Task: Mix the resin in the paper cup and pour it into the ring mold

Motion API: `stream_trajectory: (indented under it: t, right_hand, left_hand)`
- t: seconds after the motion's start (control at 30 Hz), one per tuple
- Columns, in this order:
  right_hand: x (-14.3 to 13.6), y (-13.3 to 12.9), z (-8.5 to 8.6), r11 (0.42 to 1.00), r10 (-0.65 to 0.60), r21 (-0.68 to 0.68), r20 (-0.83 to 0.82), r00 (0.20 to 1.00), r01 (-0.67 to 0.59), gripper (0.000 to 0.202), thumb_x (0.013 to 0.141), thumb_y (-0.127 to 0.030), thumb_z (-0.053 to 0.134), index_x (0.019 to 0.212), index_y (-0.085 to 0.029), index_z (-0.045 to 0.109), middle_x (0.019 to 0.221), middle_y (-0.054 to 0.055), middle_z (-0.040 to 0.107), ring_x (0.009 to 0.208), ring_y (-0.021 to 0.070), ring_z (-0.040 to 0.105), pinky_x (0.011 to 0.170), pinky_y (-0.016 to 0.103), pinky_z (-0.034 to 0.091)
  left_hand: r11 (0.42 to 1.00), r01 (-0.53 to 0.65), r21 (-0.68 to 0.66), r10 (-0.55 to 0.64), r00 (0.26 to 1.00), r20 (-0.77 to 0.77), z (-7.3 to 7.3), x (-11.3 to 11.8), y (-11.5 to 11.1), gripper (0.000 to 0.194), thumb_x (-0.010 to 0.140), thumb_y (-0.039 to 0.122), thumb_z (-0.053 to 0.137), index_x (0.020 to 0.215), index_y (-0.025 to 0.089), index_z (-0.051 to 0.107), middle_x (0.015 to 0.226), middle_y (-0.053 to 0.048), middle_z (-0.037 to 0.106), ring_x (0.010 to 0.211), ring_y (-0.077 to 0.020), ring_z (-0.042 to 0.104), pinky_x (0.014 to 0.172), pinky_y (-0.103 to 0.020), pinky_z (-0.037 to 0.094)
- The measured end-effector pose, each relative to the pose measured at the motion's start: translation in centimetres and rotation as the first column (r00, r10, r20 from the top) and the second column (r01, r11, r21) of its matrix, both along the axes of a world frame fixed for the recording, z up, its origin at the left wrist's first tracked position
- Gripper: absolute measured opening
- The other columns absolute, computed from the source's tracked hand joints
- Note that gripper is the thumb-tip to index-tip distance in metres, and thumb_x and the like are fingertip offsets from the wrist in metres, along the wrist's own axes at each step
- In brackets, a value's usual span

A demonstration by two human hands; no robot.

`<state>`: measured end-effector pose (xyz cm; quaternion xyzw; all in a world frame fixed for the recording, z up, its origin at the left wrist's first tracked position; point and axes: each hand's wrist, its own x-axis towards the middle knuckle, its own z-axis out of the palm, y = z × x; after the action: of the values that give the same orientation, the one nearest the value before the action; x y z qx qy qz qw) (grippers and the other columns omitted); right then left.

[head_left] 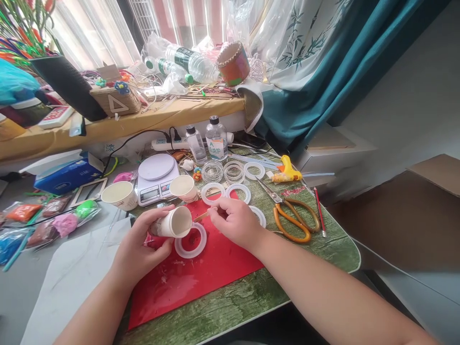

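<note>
My left hand (143, 244) is wrapped round a white paper cup (181, 223), which is tipped on its side with its mouth toward the right. In my right hand (233, 223) a thin wooden stick (201, 217) is pinched, its tip close to the cup's rim. Just below the cup lies a translucent white ring mould (201, 245) on a red sheet (187, 287). More ring moulds (212, 193) lie behind my right hand, and one is partly hidden by it. What is inside the cup cannot be made out clearly.
Two more paper cups (120, 196) flank a digital scale (158, 176). Behind stand two clear bottles (216, 139). To the right lie scissors (293, 218), a yellow glue gun (287, 170) and a red pencil (319, 211). Bagged coloured clay (64, 223) is at left.
</note>
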<state>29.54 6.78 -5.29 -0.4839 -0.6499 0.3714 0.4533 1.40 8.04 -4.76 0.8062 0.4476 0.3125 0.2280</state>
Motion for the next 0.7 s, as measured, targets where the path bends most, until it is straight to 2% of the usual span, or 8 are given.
stream_trajectory:
  t: [0.43, 0.7]
  right_hand:
    - [-0.01, -0.07, 0.16, 1.0, 0.0, 0.001, 0.005, 1.0, 0.0, 0.03, 0.097, -0.028, 0.056, 0.069, -0.023, 0.046, 0.062, -0.006, 0.043, 0.059, 0.0129, 0.041, 0.058, 0.03, 0.031]
    - [0.03, -0.02, 0.08, 1.0, 0.001, -0.004, -0.009, 1.0, -0.001, 0.027, 0.097, -0.028, 0.057, 0.071, -0.023, 0.05, 0.063, -0.006, 0.046, 0.06, 0.0128, 0.043, 0.058, 0.03, 0.033]
  left_hand:
    - [1.0, 0.012, 0.009, -0.012, 1.0, 0.027, 0.07, 0.43, -0.04, 0.054, 0.086, 0.02, 0.073, 0.136, 0.03, 0.056, 0.145, -0.012, 0.068, 0.136, -0.0374, 0.064, 0.109, -0.057, 0.055]
    - [0.999, -0.03, -0.038, 0.034, 0.995, 0.096, -0.18, 0.41, -0.2, 0.053, 0.085, 0.021, 0.073, 0.135, 0.031, 0.059, 0.145, -0.012, 0.068, 0.139, -0.0378, 0.062, 0.117, -0.06, 0.05]
